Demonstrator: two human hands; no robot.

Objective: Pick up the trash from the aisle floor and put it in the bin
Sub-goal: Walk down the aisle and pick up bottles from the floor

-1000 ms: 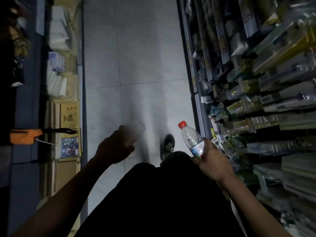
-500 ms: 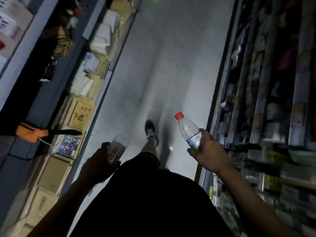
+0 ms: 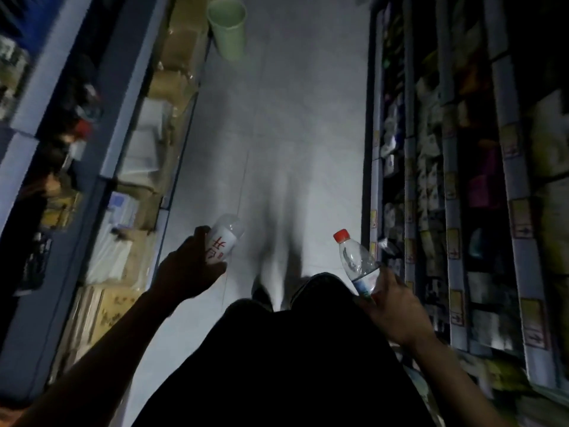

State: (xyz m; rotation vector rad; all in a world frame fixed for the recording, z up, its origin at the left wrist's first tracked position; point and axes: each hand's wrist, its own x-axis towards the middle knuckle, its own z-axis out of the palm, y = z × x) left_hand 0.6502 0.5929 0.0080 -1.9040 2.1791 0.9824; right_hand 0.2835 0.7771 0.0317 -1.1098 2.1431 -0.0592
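Both hands are carrying trash here, so nothing needs a second trip: the left hand [image 3: 187, 269] is wrapping its grip around a clear plastic cup [image 3: 223, 241] with red print, and the right hand [image 3: 392, 306] is gripping a plastic bottle [image 3: 355, 263] low on its body, red cap up. The pale green bin [image 3: 229, 26] is sitting far down the aisle floor [image 3: 277, 134], beside the left shelves [image 3: 147, 134], so I'm guessing both pieces are heading there.

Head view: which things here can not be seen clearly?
- Green bin: rim cut by top edge; inside hidden.
- Cup in left hand: base hidden by fingers; red print blurred.
- Bottle in right hand: bottom hidden.
- Shelf goods: dark, blurred.
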